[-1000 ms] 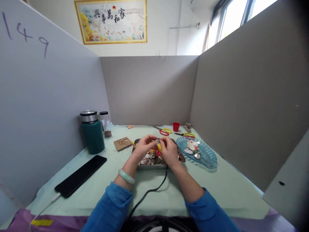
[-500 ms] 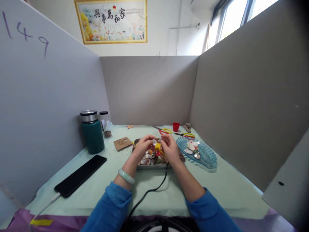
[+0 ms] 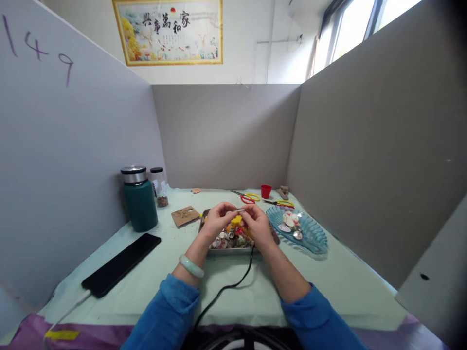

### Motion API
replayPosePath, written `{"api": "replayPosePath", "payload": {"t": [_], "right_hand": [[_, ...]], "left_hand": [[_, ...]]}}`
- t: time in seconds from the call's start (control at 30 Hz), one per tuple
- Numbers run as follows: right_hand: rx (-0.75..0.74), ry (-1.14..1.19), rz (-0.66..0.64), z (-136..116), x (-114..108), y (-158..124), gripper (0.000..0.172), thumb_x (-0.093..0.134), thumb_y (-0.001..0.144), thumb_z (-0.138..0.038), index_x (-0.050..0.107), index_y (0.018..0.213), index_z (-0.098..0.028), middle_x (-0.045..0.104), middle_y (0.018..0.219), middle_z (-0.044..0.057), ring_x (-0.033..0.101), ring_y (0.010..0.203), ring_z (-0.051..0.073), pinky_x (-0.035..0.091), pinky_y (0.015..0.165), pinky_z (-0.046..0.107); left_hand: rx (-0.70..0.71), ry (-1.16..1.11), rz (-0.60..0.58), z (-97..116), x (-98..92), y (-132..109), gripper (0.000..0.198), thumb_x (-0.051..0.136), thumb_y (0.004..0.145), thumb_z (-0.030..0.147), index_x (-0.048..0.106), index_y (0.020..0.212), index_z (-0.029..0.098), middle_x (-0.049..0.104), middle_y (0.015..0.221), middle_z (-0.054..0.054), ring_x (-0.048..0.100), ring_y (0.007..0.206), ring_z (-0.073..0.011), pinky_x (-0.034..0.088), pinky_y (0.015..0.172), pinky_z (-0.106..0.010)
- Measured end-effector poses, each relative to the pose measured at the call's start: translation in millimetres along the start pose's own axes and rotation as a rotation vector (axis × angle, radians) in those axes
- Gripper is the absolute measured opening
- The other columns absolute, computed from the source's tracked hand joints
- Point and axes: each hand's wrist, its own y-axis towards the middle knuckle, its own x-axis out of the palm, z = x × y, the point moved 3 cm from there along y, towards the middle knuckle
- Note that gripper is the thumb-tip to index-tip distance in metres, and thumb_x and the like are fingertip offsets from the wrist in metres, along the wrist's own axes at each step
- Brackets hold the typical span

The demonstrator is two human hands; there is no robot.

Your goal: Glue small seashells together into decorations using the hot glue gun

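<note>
Above a metal tray (image 3: 230,252) heaped with mixed small pieces, my two hands meet at the fingertips. My left hand (image 3: 217,219), with a pale green bangle at its wrist, is closed in a pinch. My right hand (image 3: 257,225) pinches from the other side. Between them is a small thin white piece (image 3: 240,210), seen nearly edge-on; its kind is too small to tell. In the tray lie whitish round bits, red and yellow bits and a larger yellow piece (image 3: 237,221), partly hidden by my fingers.
Right of the tray sits a blue glass dish (image 3: 317,238) with white pieces. Two pairs of scissors (image 3: 250,198) and a red cup (image 3: 266,191) are behind. A brown card (image 3: 185,217), green flask (image 3: 140,206), jar (image 3: 158,187) and phone (image 3: 122,265) stand or lie left. A black cable (image 3: 233,286) runs forward.
My fingertips have come together. The round white piece at my left fingers and the small pale piece at my right were apart before; now one thin white edge shows between the hands.
</note>
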Motion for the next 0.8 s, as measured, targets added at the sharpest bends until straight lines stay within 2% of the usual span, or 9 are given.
{"api": "replayPosePath", "payload": {"t": [0.17,0.33,0.63,0.8], "right_hand": [[0.01,0.012,-0.006,0.6,-0.5,0.1,0.022,0.069,0.071,-0.034,0.056,0.081,-0.019,0.055,0.067,-0.005,0.047,0.049,0.007,0.036,0.046,0.019],[0.014,0.006,0.0,-0.8,-0.3,-0.2,0.023,0.069,0.07,-0.036,0.057,0.081,-0.02,0.055,0.066,-0.005,0.047,0.049,0.008,0.036,0.046,0.02],[0.015,-0.01,0.012,-0.6,0.2,-0.2,0.021,0.069,0.071,-0.035,0.058,0.08,-0.019,0.054,0.064,-0.006,0.046,0.049,0.008,0.036,0.046,0.02],[0.021,-0.005,0.013,0.3,0.2,-0.6,0.022,0.068,0.071,-0.036,0.057,0.08,-0.02,0.054,0.065,-0.006,0.046,0.049,0.008,0.036,0.047,0.02]], "left_hand": [[-0.011,0.014,-0.019,-0.4,-1.0,-0.4,0.032,0.073,0.068,0.041,0.064,0.082,0.013,0.052,0.058,0.003,0.04,0.046,-0.0056,0.029,0.044,-0.02],[0.009,-0.011,-0.054,1.5,-0.7,-1.6,0.032,0.075,0.066,0.037,0.064,0.082,0.013,0.055,0.064,0.002,0.042,0.049,-0.0059,0.032,0.046,-0.019],[-0.007,0.022,-0.002,1.7,-2.0,-1.1,0.033,0.073,0.068,0.041,0.066,0.085,0.012,0.052,0.058,0.003,0.041,0.049,-0.0058,0.03,0.045,-0.019],[-0.018,0.016,-0.022,2.6,-2.6,-2.2,0.035,0.073,0.068,0.042,0.068,0.084,0.012,0.052,0.055,0.003,0.043,0.048,-0.0067,0.031,0.045,-0.019]]}}
